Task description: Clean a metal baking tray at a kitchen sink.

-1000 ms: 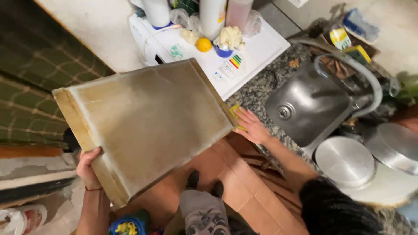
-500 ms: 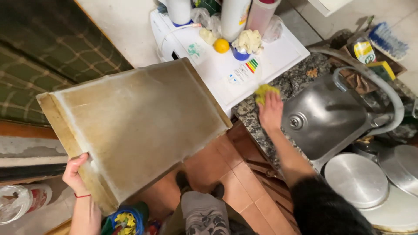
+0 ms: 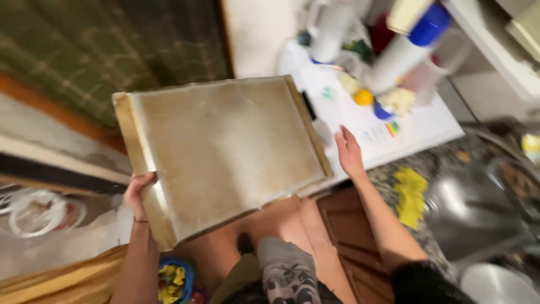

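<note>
I hold a large wooden board (image 3: 225, 152) with a pale, worn face out in front of me, above the tiled floor. My left hand (image 3: 138, 194) grips its left edge near the lower corner. My right hand (image 3: 349, 152) is flat with fingers apart beside the board's right edge, touching or just off it; I cannot tell which. A yellow cloth (image 3: 410, 194) lies on the speckled stone counter (image 3: 444, 163), apart from both hands.
A white appliance top (image 3: 416, 126) carries bottles (image 3: 402, 56), a small yellow ball and crumpled bits. The steel sink (image 3: 478, 214) is at the right, a metal lid (image 3: 495, 284) below it. A wooden cabinet (image 3: 349, 253), my legs, and a blue bucket (image 3: 174, 278) are below.
My right hand left the yellow cloth on the counter by the sink and came back to the board's right edge. The board swung up and rightward in view.
</note>
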